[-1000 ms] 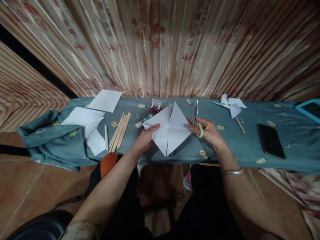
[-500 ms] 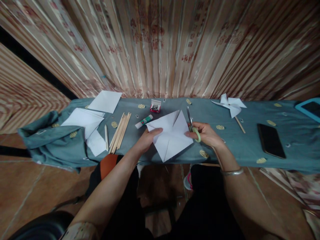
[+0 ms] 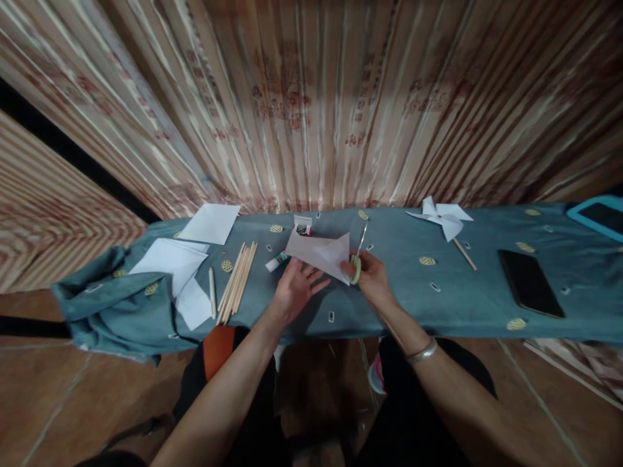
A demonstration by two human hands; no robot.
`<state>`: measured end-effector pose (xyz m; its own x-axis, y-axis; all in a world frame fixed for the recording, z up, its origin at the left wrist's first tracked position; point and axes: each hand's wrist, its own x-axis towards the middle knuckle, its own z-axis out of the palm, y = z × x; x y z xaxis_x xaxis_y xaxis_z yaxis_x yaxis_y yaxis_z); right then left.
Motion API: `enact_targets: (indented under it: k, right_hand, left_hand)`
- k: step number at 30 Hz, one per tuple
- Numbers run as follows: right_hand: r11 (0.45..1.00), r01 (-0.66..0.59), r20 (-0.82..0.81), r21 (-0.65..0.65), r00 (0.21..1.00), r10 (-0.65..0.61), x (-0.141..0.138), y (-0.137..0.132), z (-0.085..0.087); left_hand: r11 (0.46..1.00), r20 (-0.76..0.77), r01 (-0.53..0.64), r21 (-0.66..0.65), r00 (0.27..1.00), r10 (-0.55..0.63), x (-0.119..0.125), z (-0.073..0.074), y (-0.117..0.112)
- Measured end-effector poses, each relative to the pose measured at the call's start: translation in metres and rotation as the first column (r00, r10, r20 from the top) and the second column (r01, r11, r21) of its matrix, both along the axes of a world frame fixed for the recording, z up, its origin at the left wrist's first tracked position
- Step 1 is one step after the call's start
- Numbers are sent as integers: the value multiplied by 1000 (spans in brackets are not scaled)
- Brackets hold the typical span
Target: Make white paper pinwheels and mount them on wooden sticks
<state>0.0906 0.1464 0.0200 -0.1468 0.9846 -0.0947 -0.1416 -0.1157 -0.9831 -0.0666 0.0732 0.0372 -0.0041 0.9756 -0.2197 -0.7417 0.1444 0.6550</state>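
My right hand is closed around scissors with pale green handles, blades pointing up and away. Between its thumb and fingers it also pinches the right edge of a white paper sheet, which is tilted and looks narrow from here. My left hand is open, palm turned up and fingers spread, just below the near edge of the paper; whether it touches the sheet I cannot tell. A glue stick lies partly hidden behind the paper. Beyond it stands a small open box of dark metal bits.
Left on the teal cloth are several wooden sticks, a white pen-like stick, stacked papers and a single sheet. A paper pinwheel, a black phone and a blue-framed device lie right. A curtain hangs behind.
The paper, flat and held by both hands before, is now tilted in the right hand. My left hand has let go and spread its fingers. Scissors and right hand moved left; the view shifted.
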Motion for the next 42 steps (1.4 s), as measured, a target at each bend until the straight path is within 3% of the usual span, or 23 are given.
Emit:
enact_targets:
  k: [5, 9, 12, 17, 22, 25, 42]
  right_hand:
    - [997, -49, 67, 62, 997, 45, -13, -3, -5]
    - [986, -147, 109, 81, 984, 138, -21, -8, -7]
    - [969, -234, 112, 75, 968, 225, -22, -14, -5]
    - [878, -479, 113, -25, 871, 478, -12, -29, 2]
    - [704, -694, 132, -150, 692, 710, -3, -44, 2]
    - [655, -741, 133, -146, 642, 755, -2, -49, 2]
    - [662, -730, 113, -170, 653, 749, -4, -47, 1]
  left_hand:
    - [982, -227, -181, -44, 960, 167, 4, 0, 2]
    - [913, -353, -407, -23, 858, 373, 2, -4, 10]
    - [868, -433, -495, 20, 779, 454, -5, -5, 15]
    - [796, -482, -594, 119, 666, 569, -24, 0, 21]
    - [757, -500, -628, 181, 604, 621, -34, 3, 23]
    - [754, -535, -629, 187, 579, 615, -33, 3, 24]
    - [789, -602, -588, 178, 569, 560, -25, -10, 24]
